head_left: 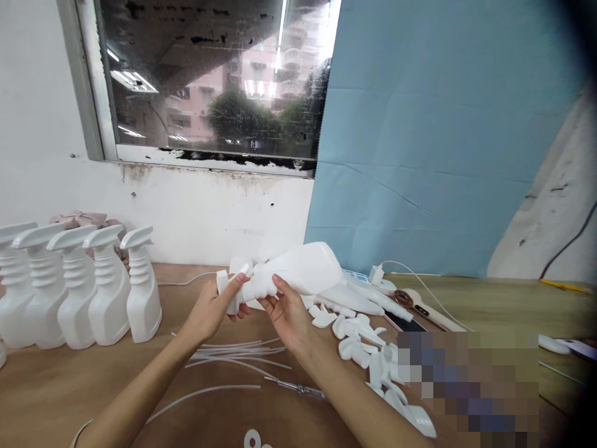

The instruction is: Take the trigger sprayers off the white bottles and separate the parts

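A white spray bottle is held in the air above the table, tilted onto its side with its base toward the upper right. My left hand is closed around the trigger head at its left end. Under the neck and shoulder, my right hand grips the bottle, thumb on the near side. Thin white tubes lie on the table below my hands. Beside them is a screwdriver with a clear handle. Loose white sprayer parts are heaped to the right of my right forearm.
Several finished-looking white spray bottles stand upright in a row at the left. White rings lie at the table's front edge. Toward the right back are a white charger with a cable and a handheld fan. A blurred patch covers the right front.
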### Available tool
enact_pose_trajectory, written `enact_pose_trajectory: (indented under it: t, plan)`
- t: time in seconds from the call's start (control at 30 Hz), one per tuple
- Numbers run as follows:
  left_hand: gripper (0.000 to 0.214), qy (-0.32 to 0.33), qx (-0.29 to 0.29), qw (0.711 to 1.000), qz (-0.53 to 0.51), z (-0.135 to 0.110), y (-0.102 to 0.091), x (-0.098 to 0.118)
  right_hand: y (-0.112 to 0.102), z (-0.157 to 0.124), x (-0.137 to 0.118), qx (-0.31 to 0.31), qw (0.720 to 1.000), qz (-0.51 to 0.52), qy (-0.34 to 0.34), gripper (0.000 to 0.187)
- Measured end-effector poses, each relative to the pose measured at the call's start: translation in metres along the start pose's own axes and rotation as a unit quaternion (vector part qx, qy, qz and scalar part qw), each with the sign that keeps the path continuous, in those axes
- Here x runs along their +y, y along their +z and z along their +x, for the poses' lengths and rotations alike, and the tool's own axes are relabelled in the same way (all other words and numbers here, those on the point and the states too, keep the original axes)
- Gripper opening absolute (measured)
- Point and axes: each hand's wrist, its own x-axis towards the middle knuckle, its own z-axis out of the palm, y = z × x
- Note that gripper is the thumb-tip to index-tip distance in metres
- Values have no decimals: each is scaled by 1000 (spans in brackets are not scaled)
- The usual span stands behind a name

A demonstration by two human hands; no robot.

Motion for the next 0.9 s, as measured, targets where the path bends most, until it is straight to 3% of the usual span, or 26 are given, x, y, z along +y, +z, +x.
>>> enact_pose_trajectory:
  t: [0.1,0.17,0.47,0.57,0.67,0.77,0.83,0.9]
  plan:
    - [53,-105,-29,985,-136,0,2,5,2,-3,-1,-18,1000,4,-6,25]
    - [55,-141,-38,974,-173,0,2,10,3,-4,-1,-24,1000,4,-3,25]
    - [55,-169,-18,968,-184,-6,-1,20,4,-7,1,-49,999,14,-7,26]
    - [60,-106,-52,980,-158,-8,-2,20,5,-7,-2,-53,998,22,-13,25]
    - [63,52,-63,996,-46,-12,-1,18,8,-9,-7,-34,998,45,7,22]
    - [79,189,20,978,86,-17,8,11,14,-18,-7,-7,997,67,48,19]
    - [84,222,94,967,78,-21,14,8,19,-26,-2,-14,992,71,107,18]
    - [73,239,151,958,40,-25,18,9,22,-35,5,-54,979,48,190,19]
